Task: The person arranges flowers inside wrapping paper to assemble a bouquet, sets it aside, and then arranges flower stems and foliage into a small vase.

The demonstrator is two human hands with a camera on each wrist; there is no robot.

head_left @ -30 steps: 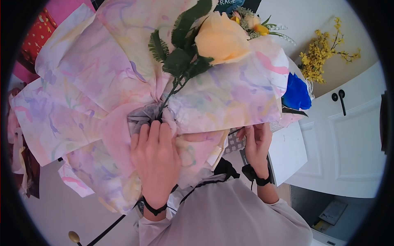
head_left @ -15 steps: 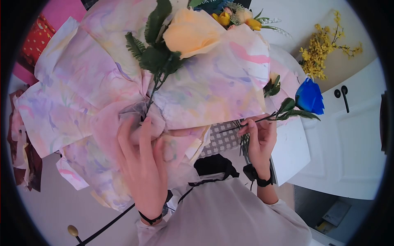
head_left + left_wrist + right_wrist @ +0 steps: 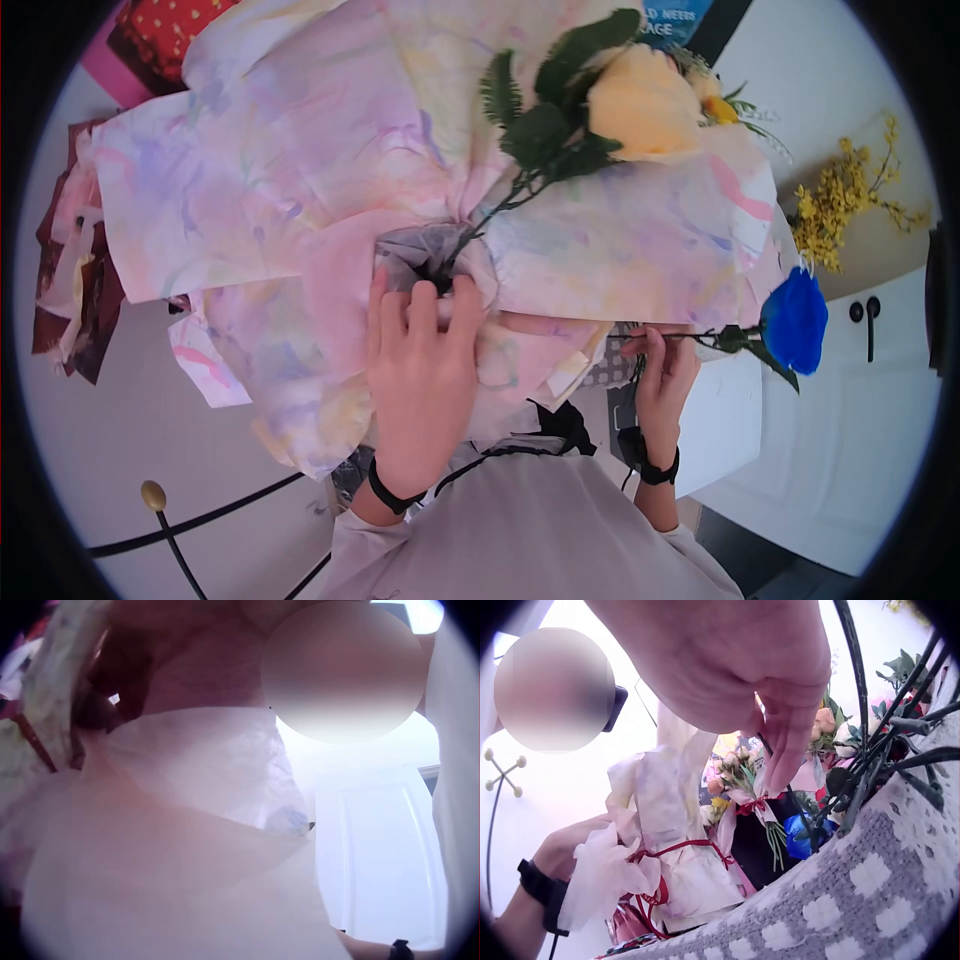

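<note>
My left hand (image 3: 422,365) grips the gathered neck of a bouquet wrapped in pastel paper (image 3: 600,250), its fingertips curled at the grey tulle-lined opening (image 3: 400,255). From that opening a peach rose (image 3: 645,103) leans up to the right on a dark stem with green leaves. To the right, my right hand (image 3: 668,370) pinches the stem of a blue rose (image 3: 797,320), whose bloom points outward to the right. The right wrist view has this right hand (image 3: 780,697) above the blue rose (image 3: 800,836). Pale wrapping fills much of the left wrist view.
A grey-and-white dotted cloth container (image 3: 840,900) with dark stems (image 3: 862,761) stands beside my right hand. Small bunches of flowers (image 3: 739,776) lie beyond it. A white door (image 3: 850,440) and yellow blossoms (image 3: 845,200) are at the right; a gold-knobbed stand (image 3: 153,495) is lower left.
The blue rose has come out from behind the paper and swung down to point right. My left fingers, straighter half a second ago, now curl at the opening. The head view has shifted.
</note>
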